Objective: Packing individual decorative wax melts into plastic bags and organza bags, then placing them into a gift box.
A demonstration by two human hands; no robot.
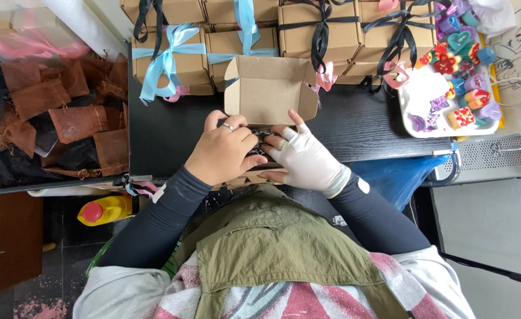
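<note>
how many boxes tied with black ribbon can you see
3 black-ribbon boxes: one top left, one right of centre, one further right. Others may be cut off above.

There is one view only, from a camera worn on the person's head, looking almost straight down over the chest and arms. It sits close: the vest and sleeves fill the lower half, and both hands meet near the middle at the near edge of the black table (172, 127). The far side of the table lies at the top edge, the floor shows at lower left, and a grey surface at right.
</note>
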